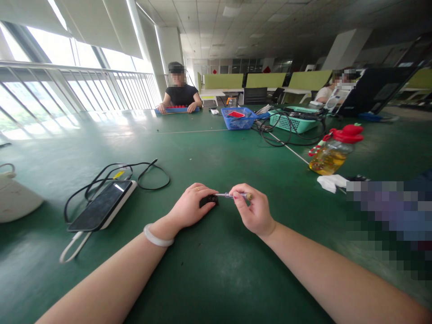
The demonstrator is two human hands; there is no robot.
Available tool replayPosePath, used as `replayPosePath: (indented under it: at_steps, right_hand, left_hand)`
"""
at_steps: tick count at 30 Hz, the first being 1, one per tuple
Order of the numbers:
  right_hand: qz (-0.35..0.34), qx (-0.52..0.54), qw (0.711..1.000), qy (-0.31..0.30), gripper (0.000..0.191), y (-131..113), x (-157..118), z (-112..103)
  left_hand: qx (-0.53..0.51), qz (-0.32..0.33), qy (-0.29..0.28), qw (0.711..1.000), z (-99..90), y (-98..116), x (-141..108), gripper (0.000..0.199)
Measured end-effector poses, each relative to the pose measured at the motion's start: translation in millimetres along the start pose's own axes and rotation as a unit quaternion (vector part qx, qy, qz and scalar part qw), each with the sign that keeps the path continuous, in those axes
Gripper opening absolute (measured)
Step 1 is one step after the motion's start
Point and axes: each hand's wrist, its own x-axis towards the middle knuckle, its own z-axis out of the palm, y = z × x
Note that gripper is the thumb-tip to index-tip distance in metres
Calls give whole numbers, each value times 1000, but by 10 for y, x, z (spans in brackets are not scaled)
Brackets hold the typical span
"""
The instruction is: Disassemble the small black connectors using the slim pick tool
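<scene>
Near the middle of the green table, my left hand (192, 204) is closed around a small black part (212, 199), pressing it against the tabletop. My fingers cover much of that part, so its full shape is hidden. My right hand (253, 209) pinches a thin screwdriver (231, 195) by its pale handle. The tool lies nearly level, its slim shaft pointing left, and its tip meets or lies just over the black part beside my left fingertips; which one I cannot tell.
A phone on a white power bank (103, 204) with cables lies left, near a white container (16, 198). Right stands a red-lidded bottle (332, 155). Blue (238, 119) and green baskets (293, 122) with black cables are farther back. Two people sit across.
</scene>
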Motion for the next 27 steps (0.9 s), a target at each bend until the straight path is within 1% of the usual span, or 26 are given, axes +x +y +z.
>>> replayPosePath:
  at_steps: [3, 6, 10, 12, 14, 16, 19, 21, 24, 27]
  right_hand:
    - [0, 0, 1000, 4, 12, -3, 0, 4]
    - [1, 4, 1000, 6, 11, -10, -2, 4]
    - [-4, 9, 1000, 8, 11, -10, -4, 2]
    - [-6, 10, 1000, 8, 11, -5, -6, 3]
    - [-6, 12, 1000, 6, 11, 1, -9, 6]
    - [-6, 14, 1000, 5, 11, 7, -11, 9]
    - [-6, 13, 1000, 6, 11, 16, -11, 15]
    - [-6, 12, 1000, 7, 11, 19, -6, 17]
    - [-8, 12, 1000, 7, 11, 16, 1, 18]
    - [-1, 2, 1000, 17, 12, 2, 6, 12]
  left_hand:
    - [-8, 1, 12, 1000, -3, 18, -9, 38]
    - [-11, -11, 35, 999, 3, 17, -9, 36]
    - [37, -77, 76, 993, 35, -46, -4, 34]
    - [68, -112, 86, 988, 53, -93, -8, 37]
    - [79, -136, 72, 985, 66, -136, -14, 36]
    - [78, -146, 50, 985, 74, -164, -19, 34]
    - [68, -148, 31, 986, 77, -171, -15, 30]
    - [65, -148, 33, 986, 73, -160, -7, 29]
    - [58, -143, 54, 987, 59, -139, 1, 29]
    - [47, -107, 92, 989, 39, -112, 5, 26]
